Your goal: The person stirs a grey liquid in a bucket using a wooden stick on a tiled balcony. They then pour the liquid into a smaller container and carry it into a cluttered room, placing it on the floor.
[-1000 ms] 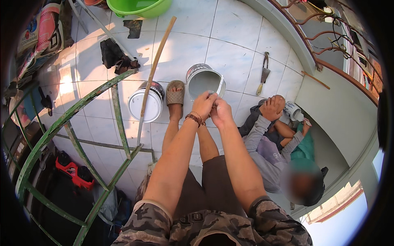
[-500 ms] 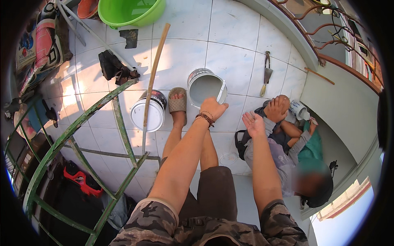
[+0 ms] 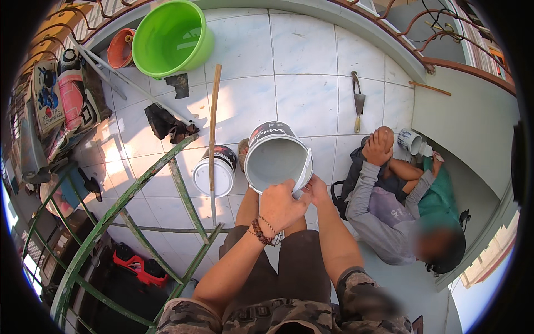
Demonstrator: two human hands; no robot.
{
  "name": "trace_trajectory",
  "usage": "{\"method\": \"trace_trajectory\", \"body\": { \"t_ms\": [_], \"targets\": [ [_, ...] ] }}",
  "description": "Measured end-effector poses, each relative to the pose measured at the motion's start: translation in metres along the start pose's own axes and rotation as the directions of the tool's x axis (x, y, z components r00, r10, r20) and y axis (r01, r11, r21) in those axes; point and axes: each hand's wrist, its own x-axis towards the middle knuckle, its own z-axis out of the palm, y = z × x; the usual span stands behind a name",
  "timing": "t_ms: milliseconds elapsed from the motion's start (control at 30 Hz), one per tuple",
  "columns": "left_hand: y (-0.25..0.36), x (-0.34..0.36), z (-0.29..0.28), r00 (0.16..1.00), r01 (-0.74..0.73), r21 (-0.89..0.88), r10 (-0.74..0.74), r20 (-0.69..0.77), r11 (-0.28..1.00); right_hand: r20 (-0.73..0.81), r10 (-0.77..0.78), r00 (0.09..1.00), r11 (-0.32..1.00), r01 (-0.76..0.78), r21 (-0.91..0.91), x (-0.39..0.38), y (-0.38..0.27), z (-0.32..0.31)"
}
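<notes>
Since the earlier frame, the right hand (image 3: 318,192), then held apart with its palm open, has been brought in to the rim, and the round, pale-grey-lined bucket with a dark printed band (image 3: 271,130) has been drawn nearer the body. It now sits larger in view, as if raised; whether its base is off the glossy white floor tiles (image 3: 303,50) cannot be told. Its mouth is turned up toward the wearer, just in front of the knees, and most of the foot in the tan slipper (image 3: 242,153) is hidden behind it.

By the left hand (image 3: 282,206), the near edge appears to be gripped, its fingers curled closed. The right fingers are set at the edge below the long white strip (image 3: 306,170); how firmly they are closed cannot be told.

If support were given mainly at the near side, the bucket could be tipped, and anything inside could be spilled onto the foot. If it were swung leftward, the white-lidded bucket (image 3: 223,181) could be bumped and the long wooden stick (image 3: 214,111) crossing it knocked down. With a rightward swing, the seated co-worker (image 3: 382,203) could be struck.
</notes>
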Motion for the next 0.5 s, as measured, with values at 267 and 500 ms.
{"method": "trace_trajectory", "body": {
  "t_ms": [267,500],
  "targets": [
    [0.044,-0.035,-0.029,0.999,-0.026,-0.059,0.025,-0.021,0.998,0.114,-0.090,0.989,0.995,0.083,0.063,0.000,-0.003,0.093],
    [0.060,-0.039,-0.034,0.999,-0.044,-0.083,0.044,-0.002,0.996,0.101,-0.152,0.983,0.982,0.139,0.124,0.000,-0.015,0.107]
  ]
}}
